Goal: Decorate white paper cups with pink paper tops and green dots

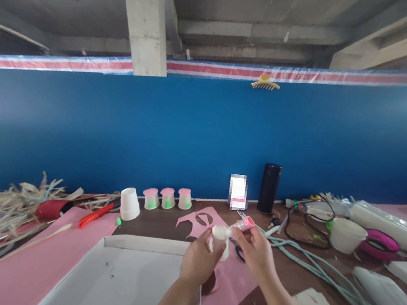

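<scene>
My left hand (pixel 200 260) is wrapped round a small white paper cup (pixel 220 232), its pale round end facing up. My right hand (pixel 256 250) grips a glue stick (pixel 244 224) with a red end, tilted so that its other end meets or nearly meets the cup's rim. Beneath both hands lies pink paper (pixel 230 284) with round pieces cut out. Partly hidden behind my right fingers are dark scissor handles (pixel 239 252). Several small cups stand at the back; one such cup (pixel 167 198) has a pink paper disc on top and green near its base.
An upturned white cup stack (pixel 130 204) stands left of the small cups. In front is a shallow white box (pixel 136 273). Red-handled cutters (pixel 95 216) lie on pink sheet at left. A black cylinder (pixel 269 188), pale cords (pixel 309 257) and a white tub (pixel 347 235) occupy the right.
</scene>
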{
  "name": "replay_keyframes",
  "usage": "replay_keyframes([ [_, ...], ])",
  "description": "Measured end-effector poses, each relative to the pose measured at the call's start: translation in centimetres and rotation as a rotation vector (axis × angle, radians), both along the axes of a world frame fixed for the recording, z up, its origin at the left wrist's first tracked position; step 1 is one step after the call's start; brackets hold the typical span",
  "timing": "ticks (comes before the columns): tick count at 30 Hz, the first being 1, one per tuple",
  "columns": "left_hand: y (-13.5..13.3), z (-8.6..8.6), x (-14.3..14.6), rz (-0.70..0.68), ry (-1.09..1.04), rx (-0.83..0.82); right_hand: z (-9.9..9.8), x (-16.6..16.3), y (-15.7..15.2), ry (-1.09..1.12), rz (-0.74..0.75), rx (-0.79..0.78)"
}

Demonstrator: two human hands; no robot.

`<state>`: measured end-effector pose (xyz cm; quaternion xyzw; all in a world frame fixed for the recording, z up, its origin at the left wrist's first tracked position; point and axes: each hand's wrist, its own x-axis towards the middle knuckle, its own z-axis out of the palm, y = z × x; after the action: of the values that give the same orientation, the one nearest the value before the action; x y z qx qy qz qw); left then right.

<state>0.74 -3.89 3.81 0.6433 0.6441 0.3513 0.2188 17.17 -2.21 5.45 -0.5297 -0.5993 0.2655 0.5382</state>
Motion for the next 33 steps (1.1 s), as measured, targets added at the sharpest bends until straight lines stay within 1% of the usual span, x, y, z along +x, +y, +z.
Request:
replay_keyframes([
  [3,0.1,-0.3,0.2,-0.008,0.028,0.006,-0.2,0.0,0.1,-0.031,0.008,0.023],
  [6,0.3,-0.5,0.4,0.022,0.069,0.007,-0.3,-0.1,0.2,-0.054,0.01,0.007],
  [12,0.5,-0.6,0.7,0.058,0.074,-0.01,-0.4,-0.5,-0.1,-0.072,0.089,0.039],
  [16,0.6,-0.8,0.7,0.072,0.066,0.0,-0.8,-0.6,-0.1,-0.134,0.064,0.072],
  [23,0.4,-0.6,0.8,0.08,0.074,0.004,-1.1,-0.1,0.5,-0.099,0.023,0.122],
  [33,0.2,-0.4,0.8,0.066,0.07,0.0,-1.0,-0.1,0.4,-0.23,0.033,0.103],
])
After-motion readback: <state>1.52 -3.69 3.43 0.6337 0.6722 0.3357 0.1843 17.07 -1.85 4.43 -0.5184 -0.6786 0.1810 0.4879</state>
